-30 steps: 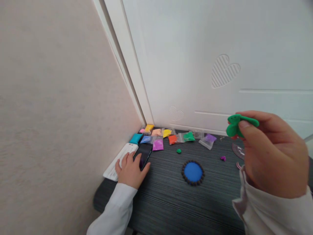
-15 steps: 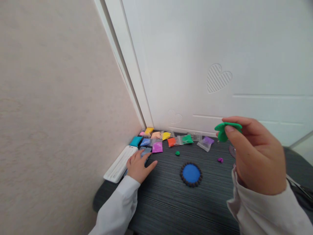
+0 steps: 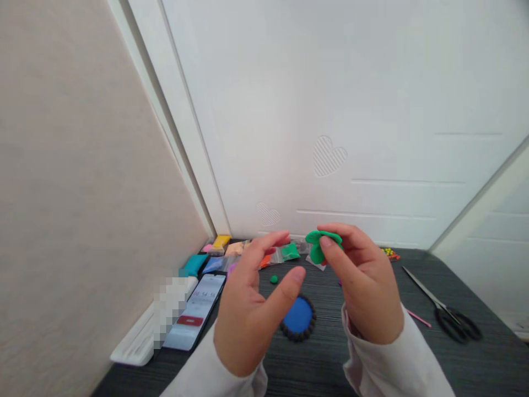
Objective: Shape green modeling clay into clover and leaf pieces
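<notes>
Between the thumb and fingers of my right hand [image 3: 363,281] is a green clay leaf shape [image 3: 317,246] with rounded lobes, held up above the table. My left hand [image 3: 256,300] is raised to its left, thumb and fingers apart, touching nothing. Below the hands lies a blue clay disc [image 3: 297,316] edged with dark brown beads, partly covered by my left thumb. A small green clay ball [image 3: 274,279] sits on the table just behind the disc.
Bags of coloured clay, including a green one [image 3: 290,252], line the back by the white panel. A lit phone [image 3: 196,314] and a white case [image 3: 149,325] lie left. On the right are black-handled scissors [image 3: 444,311] and a pink stick [image 3: 419,318].
My left hand has left the phone and risen toward the right hand. The phone screen is now lit. The view has turned right, bringing the scissors fully into sight.
</notes>
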`<act>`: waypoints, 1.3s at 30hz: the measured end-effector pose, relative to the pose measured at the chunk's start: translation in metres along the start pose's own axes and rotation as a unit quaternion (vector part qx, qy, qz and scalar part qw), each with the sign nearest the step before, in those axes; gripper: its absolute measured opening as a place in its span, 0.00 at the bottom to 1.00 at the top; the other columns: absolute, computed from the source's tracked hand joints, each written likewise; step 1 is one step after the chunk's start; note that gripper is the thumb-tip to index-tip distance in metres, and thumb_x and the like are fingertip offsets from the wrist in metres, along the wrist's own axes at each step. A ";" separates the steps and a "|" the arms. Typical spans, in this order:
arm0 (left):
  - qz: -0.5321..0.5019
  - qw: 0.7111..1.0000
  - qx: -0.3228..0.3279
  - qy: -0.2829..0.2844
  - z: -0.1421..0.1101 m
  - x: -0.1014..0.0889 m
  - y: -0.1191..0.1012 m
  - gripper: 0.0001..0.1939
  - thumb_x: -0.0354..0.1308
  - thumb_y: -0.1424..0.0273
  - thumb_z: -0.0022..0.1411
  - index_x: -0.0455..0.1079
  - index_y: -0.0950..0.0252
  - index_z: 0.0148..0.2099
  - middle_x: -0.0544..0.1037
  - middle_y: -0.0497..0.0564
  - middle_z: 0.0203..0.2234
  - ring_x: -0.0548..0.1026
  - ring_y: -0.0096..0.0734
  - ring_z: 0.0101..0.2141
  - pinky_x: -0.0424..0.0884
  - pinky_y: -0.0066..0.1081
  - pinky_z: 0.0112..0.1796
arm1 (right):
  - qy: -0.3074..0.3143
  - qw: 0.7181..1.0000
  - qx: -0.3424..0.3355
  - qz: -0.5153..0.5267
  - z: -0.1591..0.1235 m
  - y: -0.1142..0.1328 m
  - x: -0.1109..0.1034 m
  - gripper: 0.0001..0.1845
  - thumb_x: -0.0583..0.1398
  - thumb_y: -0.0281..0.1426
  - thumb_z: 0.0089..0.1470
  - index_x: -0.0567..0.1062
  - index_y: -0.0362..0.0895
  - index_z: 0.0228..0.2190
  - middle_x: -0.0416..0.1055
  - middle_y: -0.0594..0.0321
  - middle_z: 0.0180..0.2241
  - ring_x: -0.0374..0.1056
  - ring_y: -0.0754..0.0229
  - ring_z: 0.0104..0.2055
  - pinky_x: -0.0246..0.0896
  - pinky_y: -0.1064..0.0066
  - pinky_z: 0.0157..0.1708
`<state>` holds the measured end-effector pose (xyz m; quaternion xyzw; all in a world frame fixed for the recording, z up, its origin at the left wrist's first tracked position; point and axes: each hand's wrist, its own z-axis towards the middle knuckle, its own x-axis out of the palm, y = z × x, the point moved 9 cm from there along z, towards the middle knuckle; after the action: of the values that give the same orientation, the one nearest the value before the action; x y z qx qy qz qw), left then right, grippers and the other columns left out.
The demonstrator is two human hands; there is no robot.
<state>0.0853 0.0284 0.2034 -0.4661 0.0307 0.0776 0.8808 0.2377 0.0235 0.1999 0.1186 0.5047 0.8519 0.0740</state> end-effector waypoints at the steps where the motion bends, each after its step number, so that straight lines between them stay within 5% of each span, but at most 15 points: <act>1: -0.032 0.999 -0.011 0.029 0.002 0.010 -0.001 0.20 0.57 0.70 0.49 0.64 0.59 0.46 0.71 0.52 0.41 0.70 0.36 0.42 0.66 0.36 0.44 | -0.003 1.000 0.005 0.024 0.000 0.000 0.000 0.07 0.56 0.30 0.48 0.70 0.46 0.33 0.68 0.67 0.27 0.63 0.69 0.27 0.61 0.75 0.29; 4: -0.102 0.991 -0.038 0.083 0.006 0.029 0.004 0.21 0.55 0.71 0.51 0.61 0.56 0.49 0.69 0.51 0.44 0.68 0.35 0.44 0.65 0.37 0.45 | -0.018 0.996 0.017 0.090 0.001 -0.002 -0.003 0.06 0.57 0.29 0.48 0.69 0.46 0.32 0.67 0.67 0.26 0.63 0.69 0.26 0.61 0.76 0.28; 11: -0.187 0.975 -0.067 0.101 0.013 0.037 0.017 0.12 0.49 0.70 0.57 0.66 0.60 0.44 0.71 0.52 0.41 0.70 0.36 0.42 0.66 0.37 0.44 | -0.005 0.975 0.057 0.214 0.004 -0.012 0.003 0.06 0.56 0.30 0.48 0.67 0.49 0.33 0.71 0.66 0.30 0.66 0.68 0.29 0.62 0.75 0.31; 18: -0.168 0.983 -0.040 0.068 0.013 0.022 0.015 0.10 0.50 0.71 0.56 0.67 0.59 0.41 0.72 0.50 0.38 0.70 0.33 0.40 0.67 0.33 0.43 | 0.128 0.882 0.157 0.425 -0.001 -0.021 0.036 0.05 0.55 0.32 0.50 0.70 0.47 0.30 0.69 0.65 0.31 0.64 0.69 0.30 0.61 0.77 0.29; 21: -0.138 0.989 -0.010 0.058 0.012 0.016 0.006 0.09 0.51 0.71 0.55 0.68 0.58 0.39 0.72 0.50 0.37 0.71 0.32 0.40 0.68 0.33 0.43 | 0.151 0.863 0.176 0.448 -0.005 -0.025 0.044 0.05 0.55 0.32 0.49 0.70 0.48 0.30 0.66 0.66 0.31 0.63 0.69 0.32 0.60 0.77 0.31; 25: -0.065 0.997 0.018 0.032 0.008 0.009 -0.005 0.12 0.54 0.69 0.52 0.67 0.56 0.41 0.72 0.50 0.38 0.71 0.35 0.40 0.67 0.37 0.44 | 0.112 0.888 0.164 0.415 -0.003 -0.029 0.041 0.03 0.58 0.31 0.46 0.69 0.46 0.28 0.64 0.67 0.28 0.61 0.70 0.29 0.59 0.78 0.29; 30: 0.015 0.997 0.041 0.057 0.001 0.017 -0.010 0.30 0.61 0.67 0.42 0.59 0.53 0.50 0.68 0.53 0.44 0.69 0.43 0.41 0.69 0.41 0.40 | 0.040 0.955 0.115 0.269 0.000 -0.028 0.026 0.06 0.59 0.29 0.45 0.69 0.47 0.30 0.68 0.67 0.27 0.63 0.68 0.29 0.61 0.77 0.28; 34: -0.023 0.998 -0.035 0.041 0.004 0.020 0.001 0.23 0.57 0.71 0.48 0.60 0.54 0.48 0.70 0.50 0.42 0.71 0.35 0.40 0.69 0.35 0.41 | 0.005 0.983 0.074 0.168 -0.002 -0.026 0.019 0.07 0.59 0.28 0.46 0.69 0.49 0.31 0.68 0.70 0.29 0.64 0.70 0.32 0.60 0.80 0.32; 39: -0.083 0.992 -0.095 0.025 0.009 0.019 0.012 0.14 0.54 0.72 0.53 0.63 0.56 0.43 0.72 0.46 0.37 0.72 0.25 0.36 0.68 0.22 0.37 | 0.036 0.992 0.042 0.112 -0.002 -0.019 0.022 0.06 0.57 0.29 0.48 0.69 0.50 0.32 0.68 0.69 0.30 0.64 0.70 0.33 0.60 0.80 0.34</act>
<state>0.1020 0.0446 0.1962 -0.5503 0.0059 -0.0049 0.8349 0.2163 0.0359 0.1853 0.1472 0.5255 0.8368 -0.0452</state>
